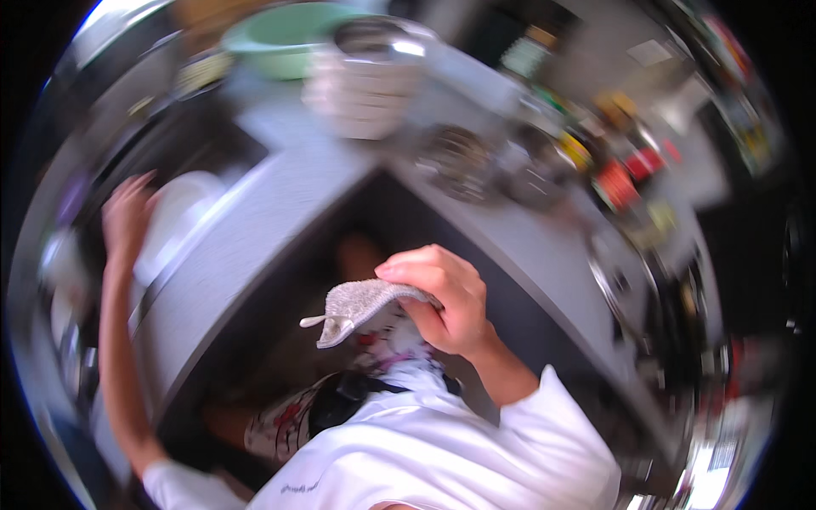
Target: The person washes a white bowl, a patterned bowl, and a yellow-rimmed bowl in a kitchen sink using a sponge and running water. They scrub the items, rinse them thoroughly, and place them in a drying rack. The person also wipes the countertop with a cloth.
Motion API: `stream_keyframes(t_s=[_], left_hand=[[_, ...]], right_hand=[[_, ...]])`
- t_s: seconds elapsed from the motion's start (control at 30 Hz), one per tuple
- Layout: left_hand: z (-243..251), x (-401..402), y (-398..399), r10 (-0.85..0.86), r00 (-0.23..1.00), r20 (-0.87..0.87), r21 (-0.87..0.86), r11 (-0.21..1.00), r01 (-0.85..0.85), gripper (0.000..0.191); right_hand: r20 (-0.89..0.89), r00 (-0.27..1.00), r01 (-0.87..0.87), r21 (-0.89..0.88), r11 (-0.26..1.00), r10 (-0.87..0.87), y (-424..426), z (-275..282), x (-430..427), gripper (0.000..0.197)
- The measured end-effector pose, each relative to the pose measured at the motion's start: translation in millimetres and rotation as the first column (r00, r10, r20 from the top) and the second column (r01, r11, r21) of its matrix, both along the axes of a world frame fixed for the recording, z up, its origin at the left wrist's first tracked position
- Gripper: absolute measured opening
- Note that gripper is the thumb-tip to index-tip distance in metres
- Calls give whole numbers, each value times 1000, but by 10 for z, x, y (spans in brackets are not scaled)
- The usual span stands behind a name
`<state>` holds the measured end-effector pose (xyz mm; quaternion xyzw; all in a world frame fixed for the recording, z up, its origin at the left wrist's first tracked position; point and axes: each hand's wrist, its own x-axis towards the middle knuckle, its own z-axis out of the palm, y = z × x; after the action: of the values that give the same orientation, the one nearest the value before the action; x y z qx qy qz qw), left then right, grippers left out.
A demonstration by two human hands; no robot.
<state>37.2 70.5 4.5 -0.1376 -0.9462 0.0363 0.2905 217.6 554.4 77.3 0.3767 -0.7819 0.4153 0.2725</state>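
My right hand [449, 299] grips a grey fabric scrubbing pad [363, 303] by its right end, thumb below and fingers on top. The pad is bent in an arch with a pale hanging loop [312, 321] at its far end, held in front of my body. My left hand [129, 213] is stretched out to the left over the sink area and blurred by motion. Close to its fingers is a whitish rounded dish or basin [185, 210]. Whether that hand touches anything cannot be made out.
A grey counter [236, 248] bends around a corner ahead of me. On it stand a light green basin [280, 41], a stack of bowls [366, 83] with a metal one on top, and metal cookware [456, 159]. Blurred condiment containers [615, 182] and a stove [628, 274] lie right.
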Motion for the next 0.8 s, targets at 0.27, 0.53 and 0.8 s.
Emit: stream_keyframes(t_s=[0.27,0.53,0.8], left_hand=[[-135,41,-57,99,995,6,247,964,-98,21],[263,134,-151,392,918,-66,272,892,-361,59],[387,684,-979,760,539,-364,509,647,-568,77]], right_hand=[[-256,251,950,-121,288,-934,1582,222,864,23],[-604,340,680,687,-255,-720,1417,-227,413,45],[-224,777,628,356,692,-589,19,312,-264,22]])
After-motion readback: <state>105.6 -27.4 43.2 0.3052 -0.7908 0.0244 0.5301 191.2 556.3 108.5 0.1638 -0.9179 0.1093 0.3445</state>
